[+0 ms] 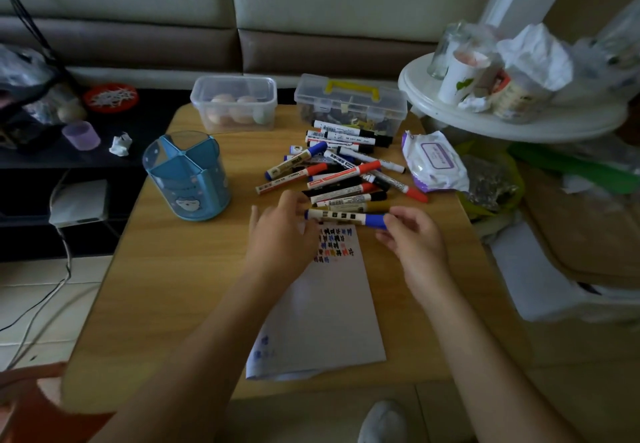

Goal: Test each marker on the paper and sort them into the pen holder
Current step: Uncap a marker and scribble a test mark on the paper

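Presently, a blue-capped marker (343, 216) is held level above the far edge of the paper (325, 311), with its white barrel pointing left and its cap pointing right. The barrel end is pinched by the fingertips of the left hand (284, 231), whose palm hovers over the paper's far left corner. The blue cap is gripped by the curled fingers and thumb of the right hand (412, 238), and the cap is seen seated on the barrel. Small test marks in black, red and blue are visible on the far part of the paper, partly hidden by the left hand, and a few faint blue marks are seen near its near left corner. The paper is laid flat on the wooden table (173, 286). Just beyond the held marker, a loose pile of markers (343, 168) with red, blue, black and gold caps is spread across the table's far right part. The blue pen holder (188, 175) is stood upright on the far left of the table, well apart from the held marker, with its inner dividers visible from above. At the far edge, a clear tub of eggs (233, 103) and a clear box with a yellow handle (349, 103) are set side by side, and a pack of wipes (433, 162) is placed at the right edge.
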